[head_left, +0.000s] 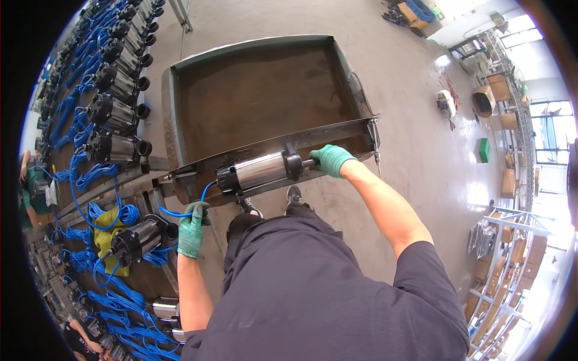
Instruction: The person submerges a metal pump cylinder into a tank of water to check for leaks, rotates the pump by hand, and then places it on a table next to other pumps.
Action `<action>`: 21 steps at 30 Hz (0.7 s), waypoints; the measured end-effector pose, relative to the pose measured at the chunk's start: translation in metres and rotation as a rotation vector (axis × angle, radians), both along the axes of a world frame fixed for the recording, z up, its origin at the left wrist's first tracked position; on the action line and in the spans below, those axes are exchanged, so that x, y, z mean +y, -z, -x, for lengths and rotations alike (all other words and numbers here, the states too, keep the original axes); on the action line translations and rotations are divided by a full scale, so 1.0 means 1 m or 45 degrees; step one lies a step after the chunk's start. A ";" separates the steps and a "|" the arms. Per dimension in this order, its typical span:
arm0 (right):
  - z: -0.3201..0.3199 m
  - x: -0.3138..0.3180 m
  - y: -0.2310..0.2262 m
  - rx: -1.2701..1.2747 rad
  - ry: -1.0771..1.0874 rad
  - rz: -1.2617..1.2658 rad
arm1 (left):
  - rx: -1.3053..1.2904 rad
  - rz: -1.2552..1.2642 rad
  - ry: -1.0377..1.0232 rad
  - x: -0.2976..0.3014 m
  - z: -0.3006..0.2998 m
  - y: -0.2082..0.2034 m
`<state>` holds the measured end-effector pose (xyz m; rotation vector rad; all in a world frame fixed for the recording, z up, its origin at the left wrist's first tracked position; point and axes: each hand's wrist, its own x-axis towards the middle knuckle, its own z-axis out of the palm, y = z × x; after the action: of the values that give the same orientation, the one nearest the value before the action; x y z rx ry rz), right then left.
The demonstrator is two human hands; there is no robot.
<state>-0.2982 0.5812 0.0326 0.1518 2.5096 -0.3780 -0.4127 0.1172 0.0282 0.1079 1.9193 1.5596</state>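
Note:
A submersible pump [262,171] with a shiny steel barrel and black ends lies sideways along the near edge of a water-filled metal tank [259,41]. My right hand [331,160], in a green glove, is closed around a dark rod-like piece at the pump's right end. From the pump's left end a blue cable [174,213] curves down to my left hand [191,231], also gloved in green, whose fingers close on it. Just left of that hand, another pump [138,239] rests by a yellow-green cloth [105,240] on the bench.
Rows of similar pumps [114,114] with coiled blue cables [117,307] fill the racks on my left. Two other people [33,189] are partly visible at the left rim. On the right stand a metal shelf [512,265] with cartons and a green box [484,150].

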 end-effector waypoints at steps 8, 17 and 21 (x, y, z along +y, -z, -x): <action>-0.024 0.006 0.014 0.318 0.851 0.831 | -0.084 -0.239 -0.158 0.028 0.002 -0.004; -0.095 0.077 0.043 1.101 2.142 1.257 | -0.067 -0.695 -0.191 0.051 -0.013 -0.075; -0.118 0.119 0.072 1.273 2.471 1.173 | -0.333 -1.238 0.102 0.067 -0.017 -0.099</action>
<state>-0.1805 0.7000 -0.0391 2.3568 1.5401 -2.6195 -0.3955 0.1842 0.1276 0.3619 0.8197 2.1817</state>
